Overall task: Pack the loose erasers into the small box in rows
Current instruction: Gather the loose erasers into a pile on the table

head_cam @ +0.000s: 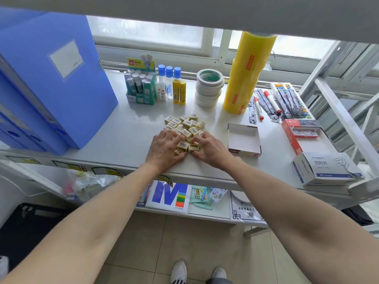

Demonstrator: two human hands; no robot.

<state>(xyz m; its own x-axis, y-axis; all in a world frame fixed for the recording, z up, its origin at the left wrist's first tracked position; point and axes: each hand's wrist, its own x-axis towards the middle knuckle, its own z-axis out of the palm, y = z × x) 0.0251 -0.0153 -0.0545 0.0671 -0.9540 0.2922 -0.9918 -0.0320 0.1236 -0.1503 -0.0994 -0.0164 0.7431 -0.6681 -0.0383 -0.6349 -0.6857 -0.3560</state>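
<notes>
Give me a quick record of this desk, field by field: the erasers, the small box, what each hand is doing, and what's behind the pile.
erasers: loose pile on the white table, none boxed yet
small box: open, empty, right of the pile
left hand: fingers curled on erasers at the pile's near edge
right hand: likewise, gathering erasers
behind pile: glue sticks, tape rolls, yellow film roll
far left: blue file boxes

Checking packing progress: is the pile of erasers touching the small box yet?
Apart. The head view shows bare shelf between the erasers and the small box.
</notes>
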